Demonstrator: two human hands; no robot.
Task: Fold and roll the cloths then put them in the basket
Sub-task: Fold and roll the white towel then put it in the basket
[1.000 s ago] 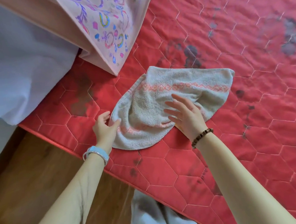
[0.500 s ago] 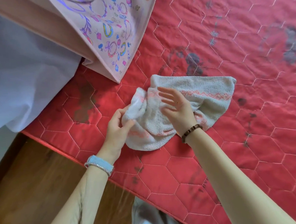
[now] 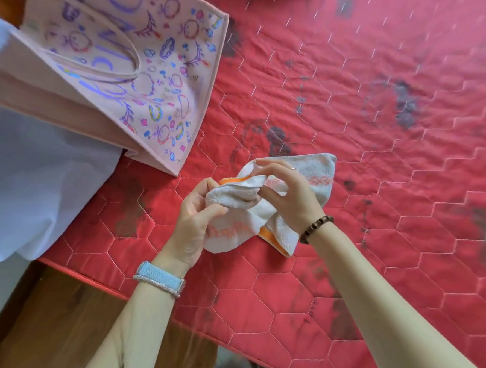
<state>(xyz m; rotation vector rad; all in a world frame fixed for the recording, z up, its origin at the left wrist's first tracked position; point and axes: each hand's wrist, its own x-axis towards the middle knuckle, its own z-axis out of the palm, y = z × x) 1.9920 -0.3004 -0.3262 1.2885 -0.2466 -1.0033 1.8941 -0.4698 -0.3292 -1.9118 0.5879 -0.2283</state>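
- Gripping the cloth (image 3: 236,194) with both hands, I have it bunched into a loose, half-made roll just below the middle of the view. Its lower part rests on the red quilted bed (image 3: 378,175).
- My left hand (image 3: 192,218) curls round the roll's end at nine o'clock, thumb pressed on top. My right hand (image 3: 291,195) pinches the upper fold at three o'clock, fingers bent over the terry.
- The cloth looks light, soft and limp, thick terry with no stiffness. I judge it will sag and spring open wherever I let go.
- It does not look slippery, and the pile should cling to my skin. Nothing about it is fragile, so I can squeeze firmly.
- The best hold, I think, is across the roll's full width, with fingers spread to trap the loose corner at five o'clock, where the orange edge hangs out.
- The basket (image 3: 159,83), a pink printed bag, sits at ten o'clock from the cloth, near it but apart. I cannot make out its opening from here.
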